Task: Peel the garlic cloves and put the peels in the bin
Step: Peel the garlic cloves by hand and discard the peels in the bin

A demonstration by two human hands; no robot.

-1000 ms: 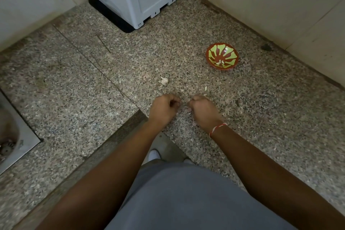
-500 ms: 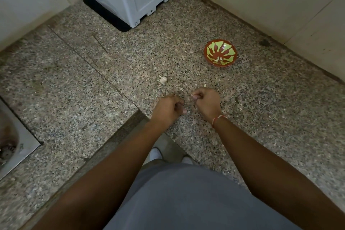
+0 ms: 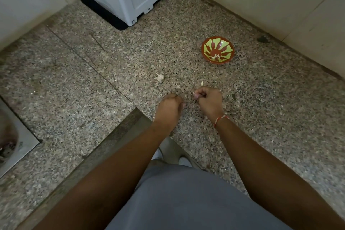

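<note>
Pinching a peel scrap [image 3: 194, 92], right hand [image 3: 210, 101] has parted from curled left hand [image 3: 170, 107] (contents hidden).

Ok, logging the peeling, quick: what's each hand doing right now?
Left hand: fingers curled; what it holds is hidden.
Right hand: pinching a pale bit, likely garlic peel.

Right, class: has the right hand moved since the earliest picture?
Yes. Against the garlic bulb lying on the counter, the right hand, pinching a peel, has shifted away from the body, toward the bowl.
</note>
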